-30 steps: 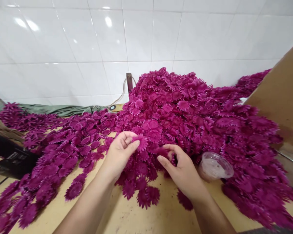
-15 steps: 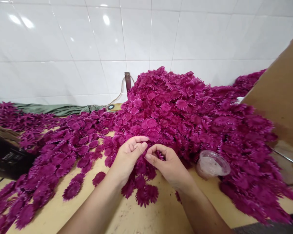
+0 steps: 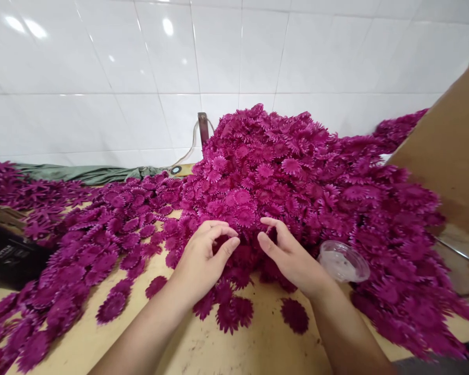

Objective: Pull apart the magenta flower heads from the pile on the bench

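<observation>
A big heap of magenta fabric flower heads (image 3: 297, 177) lies on a yellowish wooden table (image 3: 238, 349). My left hand (image 3: 203, 260) hovers at the heap's near edge, thumb and fingers curved apart with nothing between them. A hand's width to the right, my right hand (image 3: 293, 260) has its fingers spread and its fingertips touching the flowers at the heap's foot. It grips nothing that I can see. Single flower heads (image 3: 295, 315) lie flat on the table just below both hands.
A clear plastic cup (image 3: 344, 263) lies on its side right of my right hand. More flowers (image 3: 101, 245) spread thinly to the left. A cardboard sheet (image 3: 453, 151) leans at the right, a black box (image 3: 8, 258) sits at the left edge, and a green cloth (image 3: 86, 174) runs along the tiled wall.
My left hand held a flower head a second ago, then both hands pinched together at the heap. Now they have drawn apart and the fingers have spread.
</observation>
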Action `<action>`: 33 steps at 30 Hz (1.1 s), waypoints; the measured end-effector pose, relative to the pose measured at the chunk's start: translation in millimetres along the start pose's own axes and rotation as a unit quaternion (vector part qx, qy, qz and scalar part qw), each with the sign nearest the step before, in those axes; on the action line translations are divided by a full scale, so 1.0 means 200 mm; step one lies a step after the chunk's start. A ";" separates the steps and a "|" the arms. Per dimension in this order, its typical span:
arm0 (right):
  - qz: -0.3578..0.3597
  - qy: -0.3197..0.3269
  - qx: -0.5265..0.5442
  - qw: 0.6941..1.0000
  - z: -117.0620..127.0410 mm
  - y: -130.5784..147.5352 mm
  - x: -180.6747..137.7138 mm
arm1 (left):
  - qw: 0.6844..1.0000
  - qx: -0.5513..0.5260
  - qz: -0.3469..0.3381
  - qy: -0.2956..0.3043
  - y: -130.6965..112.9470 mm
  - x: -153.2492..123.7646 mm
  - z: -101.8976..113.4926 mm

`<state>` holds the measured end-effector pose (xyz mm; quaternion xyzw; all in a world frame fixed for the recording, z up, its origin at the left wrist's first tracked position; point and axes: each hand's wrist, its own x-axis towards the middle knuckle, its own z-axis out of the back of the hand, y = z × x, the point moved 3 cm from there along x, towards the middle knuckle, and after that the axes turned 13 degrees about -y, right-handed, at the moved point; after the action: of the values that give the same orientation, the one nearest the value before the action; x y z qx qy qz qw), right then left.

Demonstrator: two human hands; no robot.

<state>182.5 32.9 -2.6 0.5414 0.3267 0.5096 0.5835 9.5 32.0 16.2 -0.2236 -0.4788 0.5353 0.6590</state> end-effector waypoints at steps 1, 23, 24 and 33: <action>-0.020 0.015 0.023 0.999 0.00 -0.01 0.00 | 0.999 0.025 -0.024 -0.016 0.00 0.00 0.00; 0.017 0.027 0.092 0.995 -0.09 0.01 -0.04 | 0.993 -0.117 -0.021 -0.026 -0.08 0.00 -0.17; 0.017 0.050 0.103 0.993 -0.09 0.02 -0.05 | 0.988 -0.148 0.014 -0.037 -0.06 0.01 -0.17; -0.046 0.103 0.093 0.989 -0.06 -0.03 -0.11 | 0.876 -0.356 0.275 -0.172 0.03 0.11 -0.03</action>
<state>166.2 15.8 -15.2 0.5229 0.4554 0.5024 0.5164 11.3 55.3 16.8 -0.4698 -0.6619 0.5189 0.2681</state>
